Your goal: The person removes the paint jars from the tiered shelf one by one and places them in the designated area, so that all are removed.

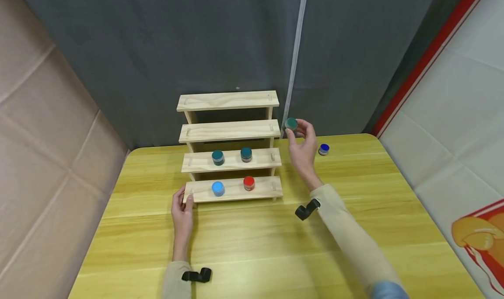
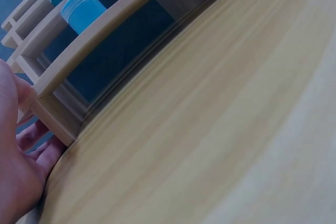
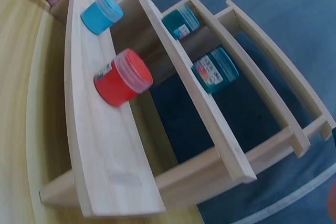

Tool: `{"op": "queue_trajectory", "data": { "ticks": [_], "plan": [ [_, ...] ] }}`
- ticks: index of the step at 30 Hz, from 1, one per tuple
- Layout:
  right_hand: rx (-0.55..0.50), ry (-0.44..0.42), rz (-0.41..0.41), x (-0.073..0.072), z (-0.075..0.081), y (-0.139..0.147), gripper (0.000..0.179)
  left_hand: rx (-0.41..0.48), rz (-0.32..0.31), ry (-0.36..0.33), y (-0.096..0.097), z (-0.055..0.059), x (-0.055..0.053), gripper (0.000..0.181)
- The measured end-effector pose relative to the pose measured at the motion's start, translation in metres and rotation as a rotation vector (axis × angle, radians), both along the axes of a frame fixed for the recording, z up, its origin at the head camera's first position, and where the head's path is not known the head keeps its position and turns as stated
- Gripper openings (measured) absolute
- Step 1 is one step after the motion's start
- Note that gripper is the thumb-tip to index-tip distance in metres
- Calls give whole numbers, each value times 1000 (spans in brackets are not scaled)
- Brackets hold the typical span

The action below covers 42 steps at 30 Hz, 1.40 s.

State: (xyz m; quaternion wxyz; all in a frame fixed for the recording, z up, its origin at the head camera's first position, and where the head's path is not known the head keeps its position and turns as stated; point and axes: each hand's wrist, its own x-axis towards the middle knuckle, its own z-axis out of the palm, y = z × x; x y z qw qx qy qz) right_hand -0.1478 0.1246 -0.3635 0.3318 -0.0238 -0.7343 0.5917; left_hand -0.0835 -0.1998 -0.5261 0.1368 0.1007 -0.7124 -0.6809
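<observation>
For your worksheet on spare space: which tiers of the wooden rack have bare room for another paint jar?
The top tier and second tier are bare. The third tier is free right of the teal jars; the bottom tier right of the red jar.

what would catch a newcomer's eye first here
The stepped wooden rack at the table's middle, with a light blue jar and a red jar on its lowest step. Next, the right hand holding a green jar beside the rack's right end.

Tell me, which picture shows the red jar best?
The right wrist view: the red jar is big and close there, lid and label clear. The head view shows it small on the rack's bottom shelf. The left wrist view barely shows it.
</observation>
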Motion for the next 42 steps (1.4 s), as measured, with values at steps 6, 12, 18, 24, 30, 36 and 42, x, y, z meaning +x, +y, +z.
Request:
{"op": "queue_trajectory", "data": {
  "ticks": [6, 12, 18, 24, 30, 36, 42],
  "plan": [
    [15, 2, -27, -7, -20, 23, 38, -5, -12, -16, 0, 2, 0, 44],
    [11, -25, -69, -14, -44, 49, 39, -13, -26, -29, 1, 2, 1, 46],
    [-4, -102, -98, -16, -57, 68, 37, -13, -22, -20, 0, 1, 1, 45],
    [6, -182, -136, -18, -67, 81, 37, -18, -13, -17, 0, -1, 1, 46],
    [-11, -237, -151, -20, -75, 91, 37, -6, -10, -8, 0, -2, 1, 45],
    [-3, -301, -152, -18, -88, 100, 37, -7, 0, 10, 1, -4, 0, 43],
    [9, -357, -131, -15, -102, 108, 39, -15, 1, 22, 1, -4, 1, 44]
  ]
}}
